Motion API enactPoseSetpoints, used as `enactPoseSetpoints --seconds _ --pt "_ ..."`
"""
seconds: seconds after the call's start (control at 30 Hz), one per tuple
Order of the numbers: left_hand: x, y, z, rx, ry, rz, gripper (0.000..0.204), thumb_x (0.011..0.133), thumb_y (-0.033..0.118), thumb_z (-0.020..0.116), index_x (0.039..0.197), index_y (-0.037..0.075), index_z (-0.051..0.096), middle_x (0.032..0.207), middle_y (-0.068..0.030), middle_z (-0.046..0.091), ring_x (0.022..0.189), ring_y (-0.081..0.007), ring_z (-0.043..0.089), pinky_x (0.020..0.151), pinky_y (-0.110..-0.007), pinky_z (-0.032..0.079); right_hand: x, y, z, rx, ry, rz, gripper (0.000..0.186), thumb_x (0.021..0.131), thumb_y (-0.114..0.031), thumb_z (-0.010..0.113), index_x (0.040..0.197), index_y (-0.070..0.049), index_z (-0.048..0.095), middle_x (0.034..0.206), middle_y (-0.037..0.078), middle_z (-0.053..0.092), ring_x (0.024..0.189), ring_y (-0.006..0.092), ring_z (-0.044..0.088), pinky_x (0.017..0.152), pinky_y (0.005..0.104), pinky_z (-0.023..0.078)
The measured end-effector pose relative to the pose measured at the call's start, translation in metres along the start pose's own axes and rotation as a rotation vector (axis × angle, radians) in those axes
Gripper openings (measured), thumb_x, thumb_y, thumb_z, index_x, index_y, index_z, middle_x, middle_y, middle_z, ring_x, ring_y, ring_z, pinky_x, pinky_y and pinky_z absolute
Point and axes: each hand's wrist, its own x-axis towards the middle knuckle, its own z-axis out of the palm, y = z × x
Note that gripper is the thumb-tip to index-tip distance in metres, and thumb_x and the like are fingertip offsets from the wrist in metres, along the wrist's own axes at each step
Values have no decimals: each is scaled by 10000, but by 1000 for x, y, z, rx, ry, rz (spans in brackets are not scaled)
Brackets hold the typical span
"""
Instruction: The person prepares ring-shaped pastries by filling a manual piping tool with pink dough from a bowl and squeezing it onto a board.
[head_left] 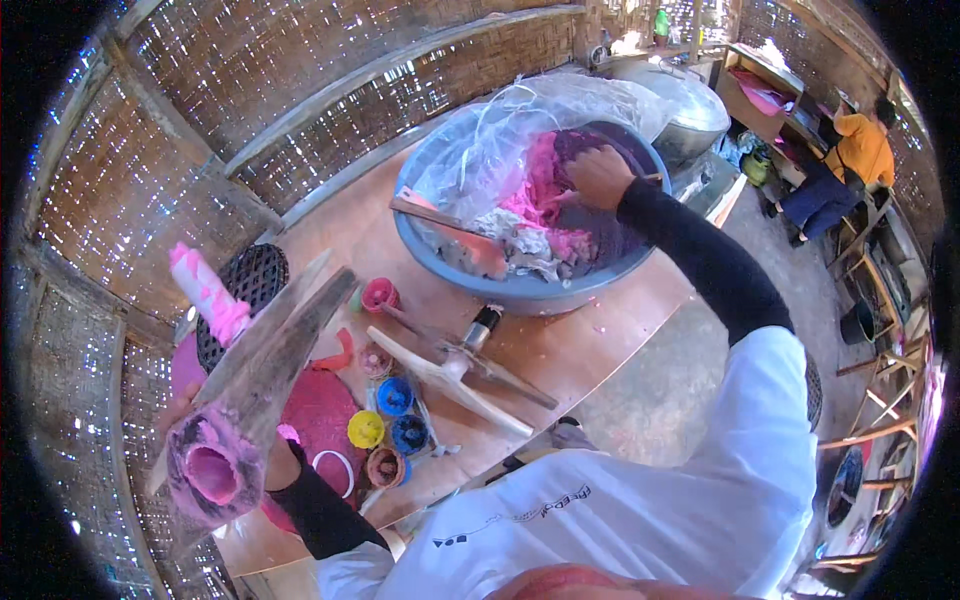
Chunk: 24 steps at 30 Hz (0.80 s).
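My left hand is at the lower left, wrapped round a long wooden tool with a round, pink-smeared opening; the tool hides most of the fingers. Beyond it, a pale cylinder smeared with pink paste slants up to the left. My right hand reaches into a big blue-grey tub, fingers curled down at the pink dough; what they grip is hidden. Clear plastic sheeting covers the tub's far left part. A flat wooden paddle lies across its left rim.
Small tubs of blue, yellow and pink stand on the table, beside a wooden crosspiece tool. A metal pot is behind the tub. Another person in orange is at the far right.
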Motion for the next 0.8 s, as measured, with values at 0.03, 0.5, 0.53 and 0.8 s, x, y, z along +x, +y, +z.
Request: enactPoseSetpoints --seconds 0.03,0.5,0.53,0.8 --pt "-4 -5 -8 -57 100 23 463 805 242 597 1197 58 432 1179 -113 479 1046 -250 483 919 -371 388 6 9 10 -17 -126 -10 228 742 -282 561 788 -66 618 772 136 620 775 294 612 644 442 465" --pt "-38 63 32 902 -251 402 244 818 266 548 862 32 493 873 -107 523 786 -229 531 720 -339 434 75 84 -6 -185 -169 -405 214 753 -215 499 715 -73 655 737 123 645 704 299 633 601 426 496" --pt "-39 66 33 915 -258 398 246 817 268 549 862 32 495 868 -107 524 786 -228 531 721 -340 434 85 86 10 -245 -72 -423 198 746 -206 507 711 -78 655 737 119 646 701 292 634 594 423 495" --pt "-41 71 37 972 -275 395 264 803 278 562 866 27 509 845 -103 537 776 -224 533 719 -334 432 104 82 67 -221 -45 -491 166 731 -183 522 732 -86 655 738 108 647 710 277 640 593 416 499"
